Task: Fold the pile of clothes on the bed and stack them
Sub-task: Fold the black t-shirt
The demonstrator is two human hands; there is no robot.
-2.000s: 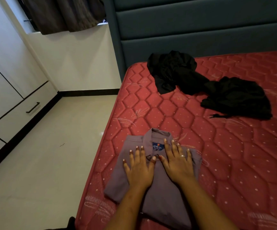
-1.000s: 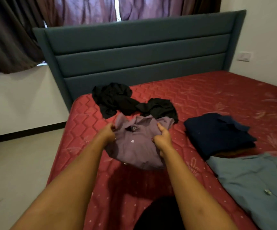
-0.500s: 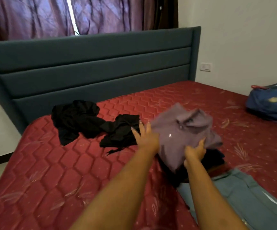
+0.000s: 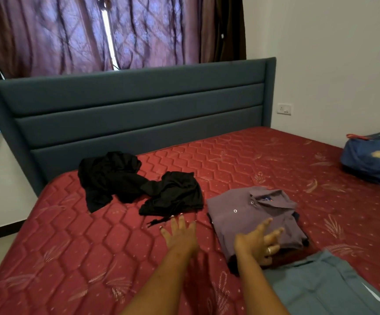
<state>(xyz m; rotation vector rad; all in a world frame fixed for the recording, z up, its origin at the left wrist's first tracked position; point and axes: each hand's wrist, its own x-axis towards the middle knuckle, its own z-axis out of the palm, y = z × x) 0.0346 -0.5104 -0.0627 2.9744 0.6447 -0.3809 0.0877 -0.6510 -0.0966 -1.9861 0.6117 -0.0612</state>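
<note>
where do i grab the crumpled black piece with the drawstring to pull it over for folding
Take the black garment by its bunched near edge, above the trailing drawstring, coming from the near side with the left hand, which lies open just short of it. The cloth heaps in thick folds there, so a handful should hold; the cord alone would likely slip.

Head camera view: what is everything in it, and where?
Folded shirt: one, purple-grey, on a stack right of centre.
Dark clothes: count unclear, navy-black, under that shirt.
Crumpled clothes: two heaps, black, near the headboard, left of the stack.
Garment: one, grey-blue, near right corner.
Bag: one, blue, right edge.
Mattress: one, red.
Headboard: one, teal.
Curtains: purple, behind headboard.
Wall socket: one, white, wall right of headboard.
Left hand: open fingers, above mattress near black clothes.
Right hand: spread fingers at shirt's near edge.
</note>
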